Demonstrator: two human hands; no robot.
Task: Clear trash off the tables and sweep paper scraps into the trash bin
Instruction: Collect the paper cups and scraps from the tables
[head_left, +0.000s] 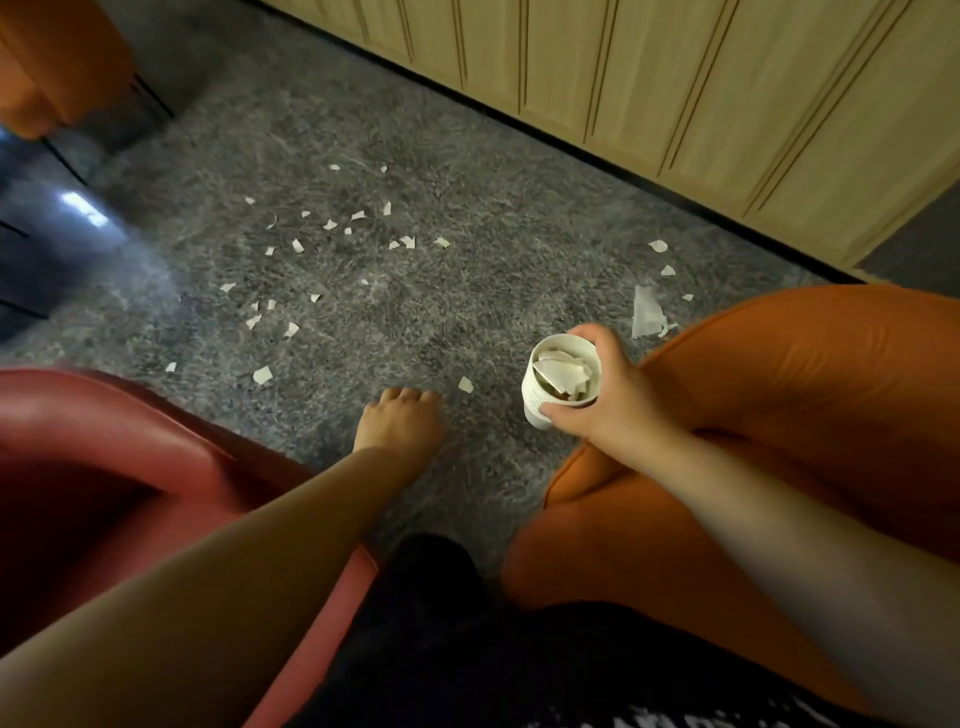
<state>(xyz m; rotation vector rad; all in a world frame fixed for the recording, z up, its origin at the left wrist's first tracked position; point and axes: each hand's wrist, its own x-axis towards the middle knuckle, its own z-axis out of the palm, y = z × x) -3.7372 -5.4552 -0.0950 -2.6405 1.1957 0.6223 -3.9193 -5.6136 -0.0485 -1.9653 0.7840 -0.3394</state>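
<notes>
Scraps of torn paper (332, 224) are lying scattered over the grey carpet (467, 218), most of them across the middle and left of the frame, with a larger torn piece (647, 312) and a few small bits at the right, just above the orange armchair (810, 395).

The right hand (608, 395) is grasping a white paper cup (563, 382), fingers and thumb curled round its rim and wall, holding it upright just left of the orange seat at centre right. The cup is already holding several torn pieces, so it seems to be serving as a collector.

The left hand (402, 421) is reaching down to the carpet in the lower centre, fingers bent toward the floor. Its fingertips are turned away from the camera, so I cannot tell whether it is pinching anything or is released. 1 scrap (465, 384) is lying just to the right of it, and another (263, 374) is lying further to its left, near the red armchair (119, 447) at lower left.

Judging from this, the step in hand is gathering floor scraps piece by piece. No trash bin is showing in the frame. The next move probably calls for a fine pinch on the nearest scrap, since thin paper is sitting flat in the pile, then a drop into the cup while keeping it level.
</notes>
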